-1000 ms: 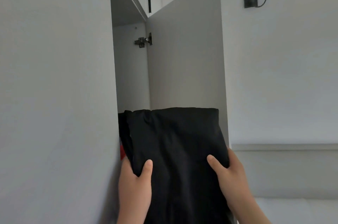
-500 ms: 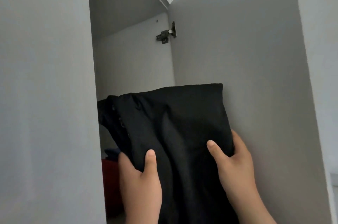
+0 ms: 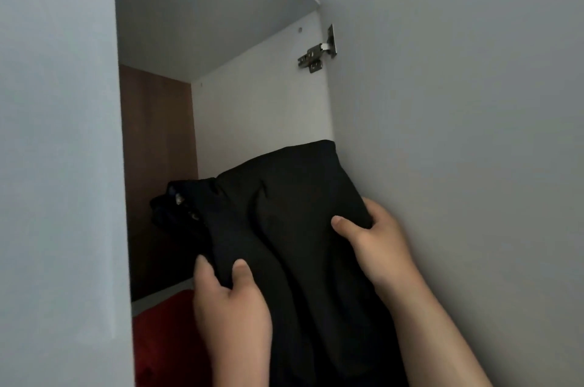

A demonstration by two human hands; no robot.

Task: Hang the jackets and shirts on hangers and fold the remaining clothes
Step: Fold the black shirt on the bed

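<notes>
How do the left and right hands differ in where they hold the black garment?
The left hand grips the black garment low on its left edge, above a red cloth. The right hand grips it higher, on its right edge, close to the cupboard door. Both have the thumb on the garment's front.

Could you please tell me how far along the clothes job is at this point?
Done: the black fabric garment looks folded, and a red fabric item lies low inside the open white wardrobe. In hand: the left hand and right hand grip the garment at the opening, not yet set down. Left: placing it; no hangers or other clothes show, so the rest cannot be judged.
</notes>
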